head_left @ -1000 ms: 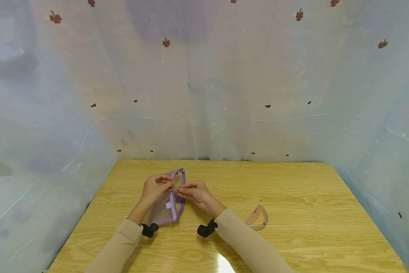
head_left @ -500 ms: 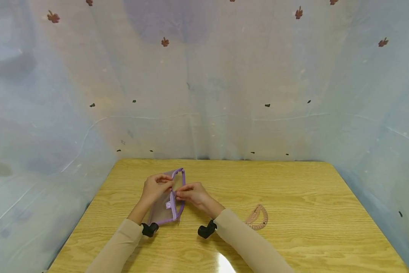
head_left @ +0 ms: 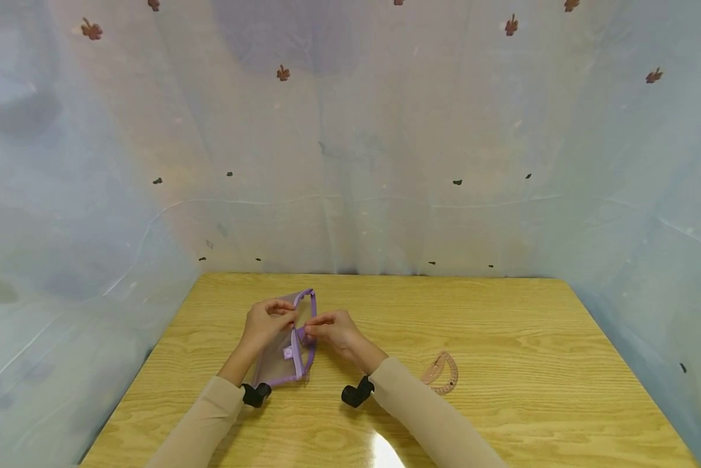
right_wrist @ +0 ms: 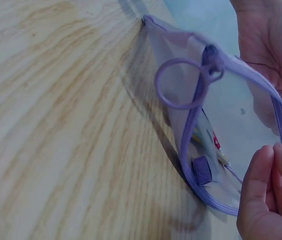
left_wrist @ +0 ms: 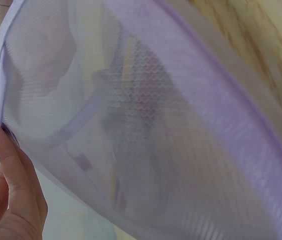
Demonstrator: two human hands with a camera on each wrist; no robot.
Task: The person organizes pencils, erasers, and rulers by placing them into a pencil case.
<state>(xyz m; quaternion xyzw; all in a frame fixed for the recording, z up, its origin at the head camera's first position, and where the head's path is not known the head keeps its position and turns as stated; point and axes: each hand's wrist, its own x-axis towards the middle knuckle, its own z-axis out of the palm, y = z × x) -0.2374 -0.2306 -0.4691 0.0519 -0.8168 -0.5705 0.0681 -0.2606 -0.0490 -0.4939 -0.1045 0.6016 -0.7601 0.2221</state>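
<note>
A purple-edged mesh zip pouch (head_left: pixel 277 364) lies on the left half of the table with its mouth spread. My left hand (head_left: pixel 264 322) pinches its left rim; in the left wrist view the left hand's fingers (left_wrist: pixel 11 160) grip that rim at its edge. Over the mouth is my right hand (head_left: pixel 339 333), thumb and finger meeting at their tips. Seen from the right wrist, the right hand (right_wrist: pixel 271 195) is right beside the zip edge; I cannot tell what is between its fingertips. A small purple block (right_wrist: pixel 201 170) and some slender items (right_wrist: pixel 217 142) show inside the pouch.
A pinkish protractor (head_left: pixel 442 374) lies on the wooden table (head_left: pixel 502 325), right of the right forearm. A round purple pull ring (right_wrist: pixel 181 82) hangs at one end of the zip. Patterned sheeting (head_left: pixel 380 143) rises behind the table and on both sides.
My right hand's fingertips came left to the near rim, then drew back slightly right, and a purple patch now shows beside them. My left hand keeps its place on the pouch.
</note>
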